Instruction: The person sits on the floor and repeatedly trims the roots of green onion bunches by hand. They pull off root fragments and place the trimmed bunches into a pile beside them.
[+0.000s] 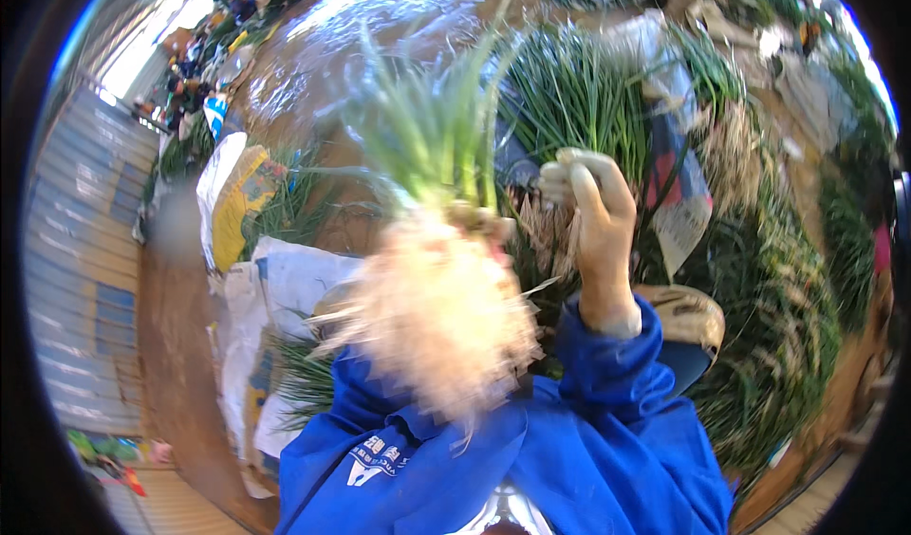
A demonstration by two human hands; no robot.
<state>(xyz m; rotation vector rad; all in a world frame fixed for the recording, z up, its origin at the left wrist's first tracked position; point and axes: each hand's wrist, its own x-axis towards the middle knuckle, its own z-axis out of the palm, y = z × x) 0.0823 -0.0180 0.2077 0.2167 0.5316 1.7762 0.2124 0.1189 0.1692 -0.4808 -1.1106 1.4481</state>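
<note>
A bunch of green onions (455,307) hangs raised close before me, its pale, blurred roots towards my chest and its green leaves pointing away. My left sleeve (349,378) runs up behind these roots; the bunch hides my left hand, which appears to hold it from below. To the right of the bunch is my right hand (605,215), in a pale, soiled glove. Its fingers are curled in towards the thumb, and I see nothing in them. Just beyond that hand lies a pile of green onions (583,94), leaves pointing away and dry roots nearer me.
Woven sacks (302,272) lie on the left, near a yellow and white bag (242,208). More green onions (769,364) are heaped along the right. My brown-covered knee (683,318) is beside my right sleeve. Wet, shiny ground (398,8) stretches ahead; a corrugated wall (85,250) stands far left.
</note>
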